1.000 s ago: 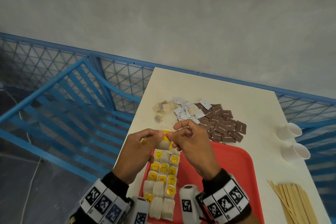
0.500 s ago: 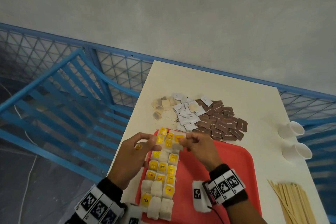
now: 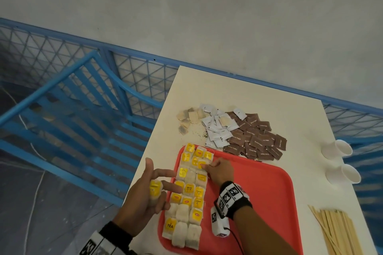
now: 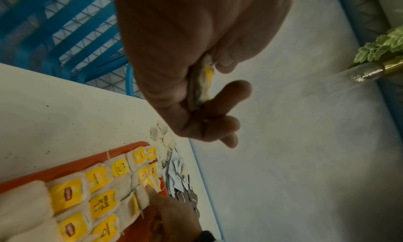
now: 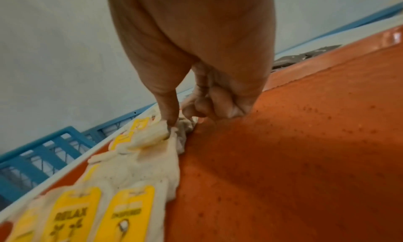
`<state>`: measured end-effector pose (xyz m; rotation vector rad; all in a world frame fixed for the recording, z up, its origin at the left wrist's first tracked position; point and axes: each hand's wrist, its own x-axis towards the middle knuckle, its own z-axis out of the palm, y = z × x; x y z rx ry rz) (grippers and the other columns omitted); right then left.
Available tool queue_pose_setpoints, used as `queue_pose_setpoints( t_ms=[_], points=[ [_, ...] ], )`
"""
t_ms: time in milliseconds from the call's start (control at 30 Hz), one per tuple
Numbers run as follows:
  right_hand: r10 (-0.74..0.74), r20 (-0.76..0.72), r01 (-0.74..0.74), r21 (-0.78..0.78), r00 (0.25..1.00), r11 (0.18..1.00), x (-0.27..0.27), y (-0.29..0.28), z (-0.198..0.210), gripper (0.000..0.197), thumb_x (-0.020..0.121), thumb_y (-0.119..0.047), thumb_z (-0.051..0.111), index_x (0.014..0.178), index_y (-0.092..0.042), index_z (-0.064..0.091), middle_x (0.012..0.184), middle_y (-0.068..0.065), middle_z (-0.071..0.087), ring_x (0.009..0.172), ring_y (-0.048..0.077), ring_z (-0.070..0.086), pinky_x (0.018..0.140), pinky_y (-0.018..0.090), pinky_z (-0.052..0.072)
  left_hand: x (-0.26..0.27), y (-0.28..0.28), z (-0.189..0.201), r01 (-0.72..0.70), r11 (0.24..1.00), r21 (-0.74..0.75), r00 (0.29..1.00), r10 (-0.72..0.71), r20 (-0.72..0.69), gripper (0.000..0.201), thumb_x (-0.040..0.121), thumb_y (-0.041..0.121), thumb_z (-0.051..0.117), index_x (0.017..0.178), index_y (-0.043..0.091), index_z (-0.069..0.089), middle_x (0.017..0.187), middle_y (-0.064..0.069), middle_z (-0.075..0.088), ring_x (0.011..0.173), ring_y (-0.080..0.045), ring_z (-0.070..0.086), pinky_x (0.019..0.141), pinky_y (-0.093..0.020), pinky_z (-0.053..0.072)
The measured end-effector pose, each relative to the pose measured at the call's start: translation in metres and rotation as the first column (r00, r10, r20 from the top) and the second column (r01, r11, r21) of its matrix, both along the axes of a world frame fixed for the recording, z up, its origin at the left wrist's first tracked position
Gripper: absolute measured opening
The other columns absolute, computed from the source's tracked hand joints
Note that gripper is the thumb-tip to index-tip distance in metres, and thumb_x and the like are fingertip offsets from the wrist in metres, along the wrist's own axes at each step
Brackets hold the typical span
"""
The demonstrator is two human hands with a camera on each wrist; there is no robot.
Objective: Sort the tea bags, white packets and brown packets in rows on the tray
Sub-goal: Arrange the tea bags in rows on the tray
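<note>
On the red tray [image 3: 259, 192], right hand [image 3: 220, 171] pinching a tea bag [image 3: 202, 164] in the rows, left hand [image 3: 143, 198] holding a spare bag [image 3: 155, 189] against its palm.

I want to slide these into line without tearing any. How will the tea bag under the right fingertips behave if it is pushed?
Probably soft and floppy: the tea bag puckers under the right hand. Likely light, so it may shift with a nudge on the tray. Possibly fragile: loose tea specks lie on the table.
</note>
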<state>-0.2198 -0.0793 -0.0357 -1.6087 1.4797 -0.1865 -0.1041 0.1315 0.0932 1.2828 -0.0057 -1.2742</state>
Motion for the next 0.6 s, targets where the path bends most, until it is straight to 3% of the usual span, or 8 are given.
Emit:
queue_pose_setpoints(
  t_ms=[133, 200, 267, 333, 400, 467, 500, 600],
  points=[
    [0.156, 0.104, -0.141, -0.146, 0.982, 0.979, -0.003, 0.022, 0.048, 0.028, 0.081, -0.021, 0.078, 0.071, -0.012, 0.054, 0.063, -0.008, 0.056, 0.057, 0.003, 0.050, 0.050, 0.016, 0.035, 0.002, -0.002, 0.004, 0.004, 0.999, -0.049, 0.999, -0.006, -0.040, 0.086, 0.088, 0.071, 0.024, 0.110, -0.001, 0.066, 0.082, -0.032, 0.068, 0.031, -0.018, 0.039, 0.044, -0.027, 0.046],
    [0.310, 0.241, -0.272, -0.178, 0.920, 0.946, -0.006, 0.044, 0.086, 0.024, 0.084, -0.021, 0.078, 0.072, -0.009, 0.060, 0.055, -0.014, 0.052, 0.051, -0.001, 0.047, 0.050, 0.014, 0.037, 0.002, -0.002, 0.004, 0.046, 0.997, -0.064, 0.998, -0.049, -0.036, 0.089, 0.086, 0.074, 0.022, 0.112, 0.002, 0.067, 0.078, -0.032, 0.067, 0.030, -0.019, 0.039, 0.045, -0.028, 0.046],
    [0.464, 0.337, -0.420, -0.197, 0.819, 0.886, -0.008, 0.068, 0.125, 0.018, 0.085, -0.028, 0.077, 0.077, -0.014, 0.067, 0.061, -0.014, 0.055, 0.055, 0.001, 0.047, 0.053, 0.015, 0.038, 0.001, -0.003, 0.004, 0.108, 0.991, -0.079, 0.994, -0.109, -0.018, 0.091, 0.085, 0.077, 0.019, 0.114, 0.006, 0.068, 0.075, -0.032, 0.065, 0.032, -0.021, 0.040, 0.048, -0.029, 0.047],
    [0.610, 0.296, -0.549, -0.267, 0.735, 0.792, -0.008, 0.085, 0.147, 0.014, 0.083, -0.034, 0.076, 0.086, -0.022, 0.071, 0.075, -0.014, 0.057, 0.067, 0.002, 0.051, 0.062, 0.014, 0.041, -0.002, -0.006, 0.004, 0.162, 0.982, -0.102, 0.987, -0.163, -0.010, 0.092, 0.084, 0.078, 0.019, 0.116, 0.006, 0.066, 0.075, -0.031, 0.065, 0.034, -0.024, 0.045, 0.047, -0.030, 0.047],
    [0.700, 0.202, -0.609, -0.369, 0.685, 0.702, -0.007, 0.094, 0.156, 0.008, 0.082, -0.033, 0.077, 0.083, -0.029, 0.070, 0.079, -0.017, 0.055, 0.074, 0.001, 0.052, 0.067, 0.011, 0.039, -0.006, -0.009, 0.005, 0.212, 0.969, -0.131, 0.977, -0.213, 0.007, 0.090, 0.084, 0.077, 0.020, 0.119, 0.006, 0.063, 0.084, -0.034, 0.065, 0.035, -0.023, 0.047, 0.044, -0.030, 0.048],
    [0.682, 0.204, -0.577, -0.398, 0.702, 0.713, -0.008, 0.096, 0.158, 0.012, 0.083, -0.030, 0.077, 0.075, -0.032, 0.068, 0.074, -0.017, 0.056, 0.071, 0.003, 0.053, 0.064, 0.012, 0.038, -0.011, -0.012, 0.011, 0.288, 0.944, -0.162, 0.957, -0.275, 0.097, 0.081, 0.087, 0.074, 0.022, 0.118, 0.014, 0.065, 0.097, -0.039, 0.063, 0.036, -0.022, 0.045, 0.049, -0.031, 0.048],
    [0.649, 0.238, -0.549, -0.374, 0.722, 0.748, -0.010, 0.093, 0.159, 0.015, 0.084, -0.029, 0.076, 0.074, -0.033, 0.066, 0.071, -0.017, 0.058, 0.068, 0.004, 0.054, 0.062, 0.012, 0.038, -0.012, -0.011, 0.014, 0.330, 0.928, -0.174, 0.938, -0.303, 0.168, 0.071, 0.090, 0.070, 0.025, 0.115, 0.018, 0.067, 0.095, -0.039, 0.063, 0.038, -0.022, 0.045, 0.053, -0.033, 0.048],
    [0.574, 0.360, -0.499, -0.284, 0.736, 0.819, -0.019, 0.078, 0.169, 0.010, 0.088, -0.024, 0.074, 0.079, -0.020, 0.070, 0.069, -0.010, 0.064, 0.064, 0.002, 0.055, 0.060, 0.011, 0.039, -0.013, -0.006, 0.018, 0.454, 0.873, -0.178, 0.846, -0.359, 0.394, 0.037, 0.101, 0.046, 0.037, 0.113, 0.028, 0.068, 0.089, -0.022, 0.073, 0.043, -0.021, 0.045, 0.058, -0.035, 0.051]
  ],
)
